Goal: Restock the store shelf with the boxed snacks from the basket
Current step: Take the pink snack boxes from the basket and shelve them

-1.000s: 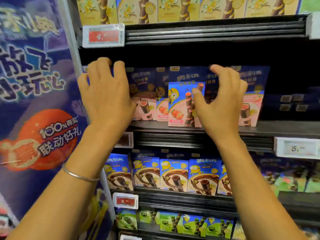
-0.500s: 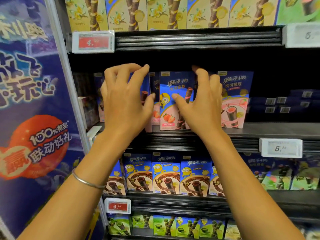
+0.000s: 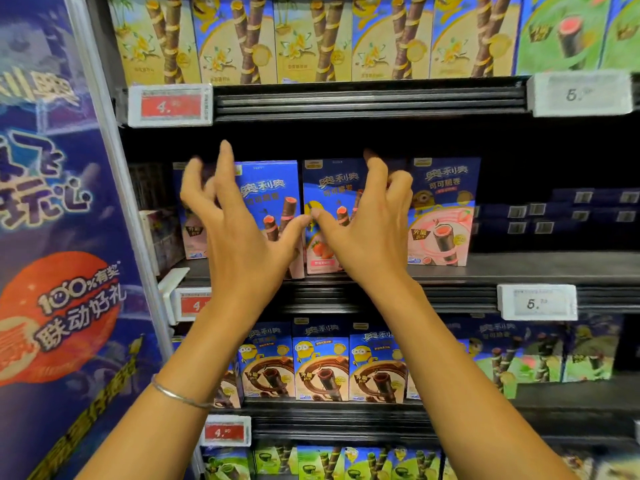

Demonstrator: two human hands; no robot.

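Nearest on my feed, a thin metal bangle (image 3: 176, 396) circles the left wrist. Above it the left hand (image 3: 242, 233) is spread wide with nothing in it, in front of a blue-and-pink snack box (image 3: 273, 188). The right hand (image 3: 367, 233) has its fingers bent at the top edge of the middle box (image 3: 329, 188). I cannot tell whether it grips the carton or only touches it. The thumbs nearly meet.

Both boxes stand upright at the front of the middle shelf (image 3: 519, 268), with a third box (image 3: 443, 209) just beside them on the right. Each reads 奥利奥, and the third adds 可可脆卷. The shelf edge carries a red tag (image 3: 194, 303) starting "4." and a white tag (image 3: 536, 303) starting "5.".

On the shelf below stand brown 奥利奥 boxes (image 3: 322, 358), and on the one above, yellow boxes (image 3: 311, 36). The banner (image 3: 69, 299) on the left reads 100%有奖 联动好礼.
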